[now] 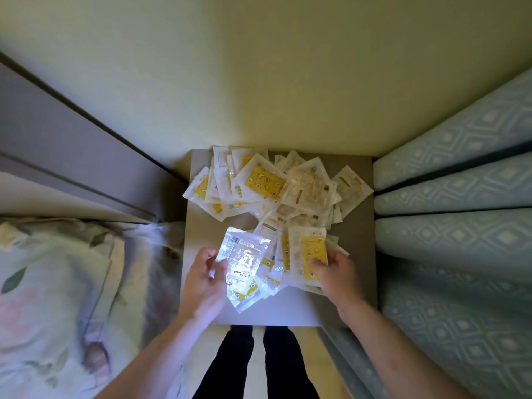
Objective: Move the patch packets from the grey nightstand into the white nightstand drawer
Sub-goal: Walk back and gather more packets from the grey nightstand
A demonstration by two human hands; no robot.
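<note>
Many patch packets (pixel 276 188) lie heaped on the grey nightstand's surface (pixel 354 226), toward 12 o'clock. The left hand (pixel 205 279) pinches a clear glossy packet (pixel 244 260) at 9 o'clock, fingers curled; the right hand (pixel 336 273) grips a yellow-printed bundle (pixel 309 254) at 3 o'clock.

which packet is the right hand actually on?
The upright yellow-print packet at the near right of the grey nightstand. The right hand pinches its lower edge. The left hand holds a shiny, clear-faced packet instead.
</note>
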